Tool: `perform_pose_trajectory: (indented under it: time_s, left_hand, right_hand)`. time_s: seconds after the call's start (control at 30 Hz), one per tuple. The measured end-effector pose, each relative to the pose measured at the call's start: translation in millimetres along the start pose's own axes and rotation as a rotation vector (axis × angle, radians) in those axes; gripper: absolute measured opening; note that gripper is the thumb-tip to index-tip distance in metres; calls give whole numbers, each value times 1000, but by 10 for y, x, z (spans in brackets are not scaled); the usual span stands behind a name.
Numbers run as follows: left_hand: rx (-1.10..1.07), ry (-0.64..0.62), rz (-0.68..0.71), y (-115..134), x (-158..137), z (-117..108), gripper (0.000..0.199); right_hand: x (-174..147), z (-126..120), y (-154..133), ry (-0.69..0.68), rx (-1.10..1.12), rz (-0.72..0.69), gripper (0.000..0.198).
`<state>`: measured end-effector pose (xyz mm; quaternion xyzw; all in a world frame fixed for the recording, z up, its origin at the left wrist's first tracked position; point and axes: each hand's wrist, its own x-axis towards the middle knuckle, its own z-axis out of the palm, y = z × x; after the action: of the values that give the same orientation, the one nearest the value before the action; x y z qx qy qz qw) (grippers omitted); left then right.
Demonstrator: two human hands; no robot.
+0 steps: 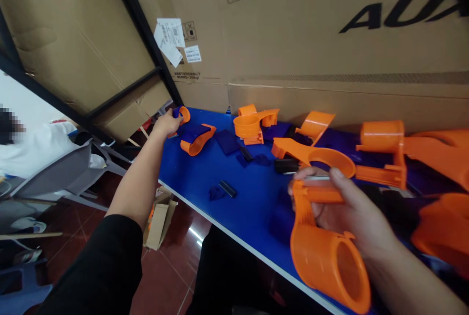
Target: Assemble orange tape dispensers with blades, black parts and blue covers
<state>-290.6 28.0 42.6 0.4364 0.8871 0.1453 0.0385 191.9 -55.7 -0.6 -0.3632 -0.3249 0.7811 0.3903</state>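
Note:
My right hand [351, 207] is closed around an orange plastic tape dispenser [322, 256], its round hub hanging toward me. A pale metallic strip [317, 178] lies along the dispenser's upper end, between thumb and fingers. At the far left end of the table, my left arm is stretched out. There my left hand [169, 123] grips an orange tape dispenser [185, 115] with dark blue material on it; the fingers partly hide it. Just right of that hand lies another orange tape dispenser [198, 141], also with blue material.
More orange dispensers [249, 124] line the back of the blue table [198, 188], with several piled at right. Small black pieces [227, 188] lie on the surface. A large cardboard wall [293, 51] stands behind. A grey chair [62, 168], a seated person and an open carton [159, 224] are at left.

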Motion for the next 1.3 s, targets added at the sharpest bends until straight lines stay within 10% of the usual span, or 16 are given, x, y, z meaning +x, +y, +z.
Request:
perform_pose_trajectory:
  time_s: [0.3,0.47,0.57,0.67,1.0,1.17,1.3]
  left_hand:
    - [-111,24,14,-34,-222,71,96]
    - [-176,428,227,-64,-1323,185,81]
    - [-201,403,637,24,-2185,462,59]
    - [-150,304,729,163,-2717,707,53]
    - [-92,210,799,334,-2715,932,39]
    - [-493,299,799,644,-2906,684,39]
    - [-856,73,906,964,-3026,511,34]
  right_hand:
    - [27,-15,-1,-27,1,-60,43]
    - [46,-41,-1,-78,33,-94,47]
    - [30,-22,-2,-61,40,-96,46]
    - [-7,23,-8,-66,37,-93,46]
    - [-22,11,31,-173,70,-107,49]
    - [-43,10,30,-188,41,-160,51]
    - [-54,-1,71,-135,-57,-262,56]
